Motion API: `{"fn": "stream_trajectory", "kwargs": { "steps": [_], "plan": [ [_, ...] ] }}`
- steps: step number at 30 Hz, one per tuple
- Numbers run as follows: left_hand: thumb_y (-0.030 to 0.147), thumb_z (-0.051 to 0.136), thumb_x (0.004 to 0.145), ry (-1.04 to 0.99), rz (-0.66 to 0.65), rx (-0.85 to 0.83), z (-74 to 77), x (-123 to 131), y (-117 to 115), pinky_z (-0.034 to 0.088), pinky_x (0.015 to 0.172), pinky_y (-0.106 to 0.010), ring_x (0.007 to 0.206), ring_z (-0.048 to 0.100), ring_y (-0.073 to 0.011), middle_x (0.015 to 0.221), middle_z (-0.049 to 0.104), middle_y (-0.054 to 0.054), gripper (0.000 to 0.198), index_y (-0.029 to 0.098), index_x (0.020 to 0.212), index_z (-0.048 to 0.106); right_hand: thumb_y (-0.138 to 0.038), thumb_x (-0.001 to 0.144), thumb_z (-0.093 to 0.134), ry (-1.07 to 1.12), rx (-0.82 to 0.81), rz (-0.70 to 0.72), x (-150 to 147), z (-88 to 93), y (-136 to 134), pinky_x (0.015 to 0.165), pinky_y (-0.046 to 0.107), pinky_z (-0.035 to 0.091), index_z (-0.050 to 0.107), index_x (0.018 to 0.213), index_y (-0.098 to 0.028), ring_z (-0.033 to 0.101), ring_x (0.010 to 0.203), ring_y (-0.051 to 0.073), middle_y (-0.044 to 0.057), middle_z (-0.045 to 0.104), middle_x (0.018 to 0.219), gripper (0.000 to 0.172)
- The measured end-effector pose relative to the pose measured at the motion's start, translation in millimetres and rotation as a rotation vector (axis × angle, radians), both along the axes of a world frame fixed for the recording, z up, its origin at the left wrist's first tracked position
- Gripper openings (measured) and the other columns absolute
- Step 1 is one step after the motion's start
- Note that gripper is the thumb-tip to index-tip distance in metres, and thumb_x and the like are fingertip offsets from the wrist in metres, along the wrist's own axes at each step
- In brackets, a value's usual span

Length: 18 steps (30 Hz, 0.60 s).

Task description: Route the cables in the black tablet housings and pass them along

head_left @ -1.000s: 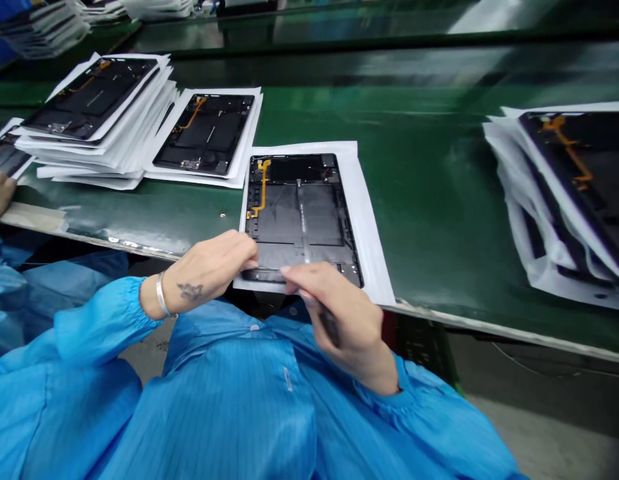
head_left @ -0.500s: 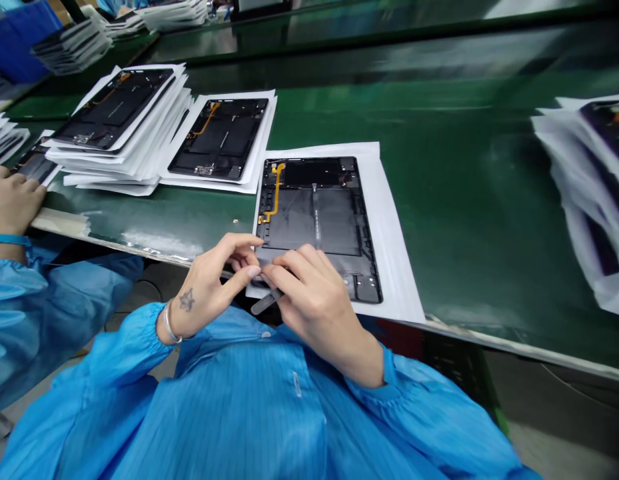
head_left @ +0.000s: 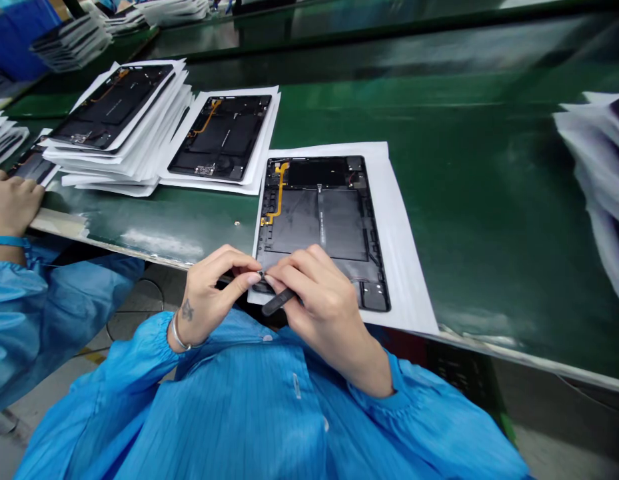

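An opened black tablet (head_left: 324, 220) with an orange flex cable lies on a white paper sheet (head_left: 399, 227) at the near edge of the green belt. My left hand (head_left: 214, 293) and my right hand (head_left: 314, 300) meet at the tablet's near left corner. Their fingertips pinch a tiny dark part (head_left: 260, 274) between them. My right hand also grips a dark slim tool (head_left: 278, 302) that points down and left. Both hands are closed.
Another opened tablet on paper (head_left: 219, 137) and a tall stack of tablets with paper (head_left: 114, 120) lie to the left. A blurred stack (head_left: 596, 173) is at the right. A neighbouring person's hand (head_left: 12, 200) and blue sleeve rest at the left belt edge.
My hands drew together at the tablet's near corner and now pinch a small part. The view shifted left, so the right-hand stack slid toward the frame edge.
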<state>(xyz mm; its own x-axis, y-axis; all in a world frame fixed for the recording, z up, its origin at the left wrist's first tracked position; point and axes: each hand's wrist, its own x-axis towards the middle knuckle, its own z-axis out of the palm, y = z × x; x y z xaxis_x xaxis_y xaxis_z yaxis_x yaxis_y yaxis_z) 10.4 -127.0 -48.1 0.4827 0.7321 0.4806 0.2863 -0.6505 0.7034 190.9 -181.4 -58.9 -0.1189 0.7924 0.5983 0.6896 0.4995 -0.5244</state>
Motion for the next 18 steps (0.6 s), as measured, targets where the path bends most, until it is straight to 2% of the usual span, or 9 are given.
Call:
{"fn": "stream_trajectory", "kwargs": {
  "steps": [7, 11, 18],
  "plan": [
    [0.019, 0.064, 0.096, 0.062, 0.0, 0.059, 5.0, 4, 1, 0.049, 0.066, -0.024, 0.073, 0.061, -0.0117, 0.081, 0.067, -0.001, 0.006, 0.019, 0.09, 0.066, -0.004, 0.091, 0.053, -0.04, 0.041, -0.025, 1, 0.2, -2, 0.068, 0.035, 0.044, 0.066, 0.089, -0.016, 0.051, 0.08, 0.02, 0.008, 0.067, 0.086, 0.018],
    [0.013, 0.059, 0.097, 0.207, -0.061, 0.189, 11.7, 3, 7, 0.049, 0.07, -0.023, 0.076, 0.061, -0.0116, 0.083, 0.066, -0.001, 0.008, 0.018, 0.092, 0.062, -0.011, 0.098, 0.05, -0.111, 0.083, 0.001, 6, 2.2, -7, 0.069, 0.036, 0.045, 0.068, 0.105, -0.014, 0.053, 0.082, 0.021, 0.01, 0.071, 0.094, 0.02],
    [0.014, 0.052, 0.101, 0.473, -0.153, 0.41, 14.5, -6, 12, 0.05, 0.075, -0.028, 0.082, 0.061, -0.0162, 0.087, 0.067, -0.005, 0.009, 0.017, 0.096, 0.059, -0.019, 0.101, 0.051, -0.274, 0.062, 0.095, 13, 0.8, -8, 0.07, 0.035, 0.045, 0.07, 0.108, -0.012, 0.052, 0.082, 0.02, 0.01, 0.071, 0.099, 0.022]
  ]
}}
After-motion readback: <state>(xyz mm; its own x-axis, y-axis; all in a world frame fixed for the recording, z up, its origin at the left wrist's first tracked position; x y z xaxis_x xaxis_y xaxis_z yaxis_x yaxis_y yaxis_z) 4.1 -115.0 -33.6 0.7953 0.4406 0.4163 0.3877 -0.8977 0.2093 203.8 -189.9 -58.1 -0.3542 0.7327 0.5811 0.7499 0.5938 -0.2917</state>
